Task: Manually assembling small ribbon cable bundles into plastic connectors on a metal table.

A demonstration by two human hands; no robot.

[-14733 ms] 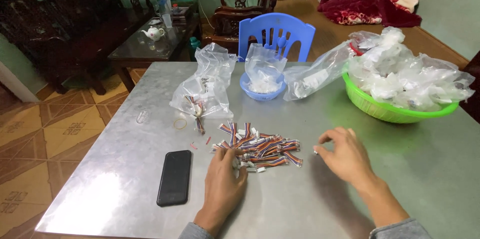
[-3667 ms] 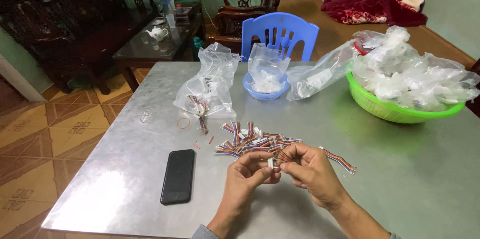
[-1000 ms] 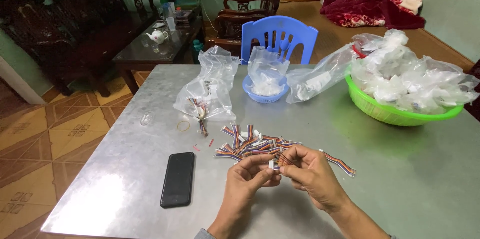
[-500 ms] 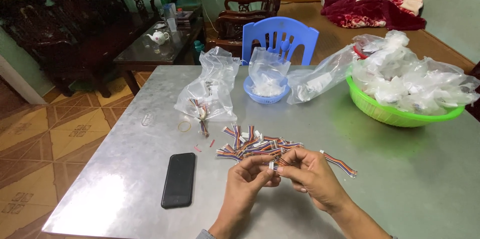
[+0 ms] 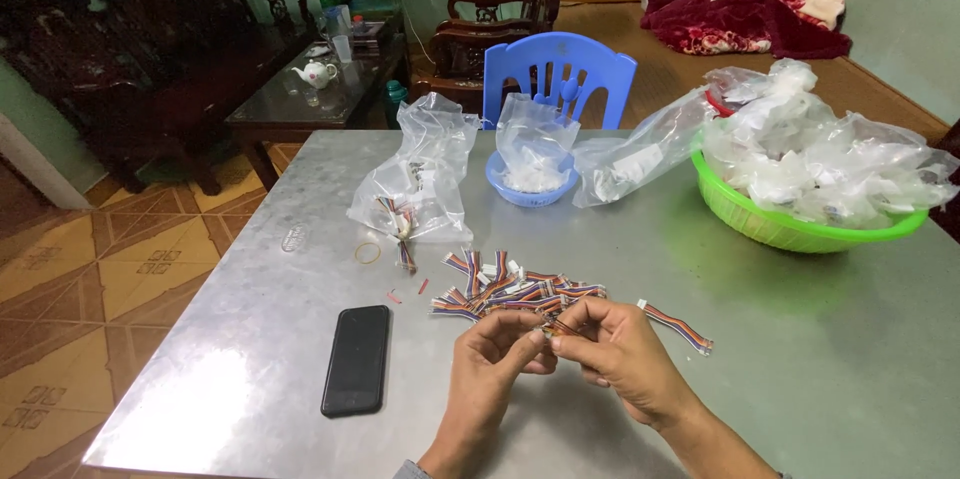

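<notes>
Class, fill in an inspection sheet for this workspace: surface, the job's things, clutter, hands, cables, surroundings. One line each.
Surface: grey metal table, shiny, with glare at the near left corner.
Job's things: pile of short striped wire leads; one lead lies apart to its right.
Clutter: black phone face down; rubber band; clear bag with leads; blue bowl holding a bag; green basket heaped with clear bags.
Hands: left hand and right hand meet above the table, pinching a small piece between the fingertips.
Cables: nothing seen beyond the leads.
Surroundings: blue plastic chair, dark wooden furniture, glass coffee table with teapot, tiled floor.
</notes>
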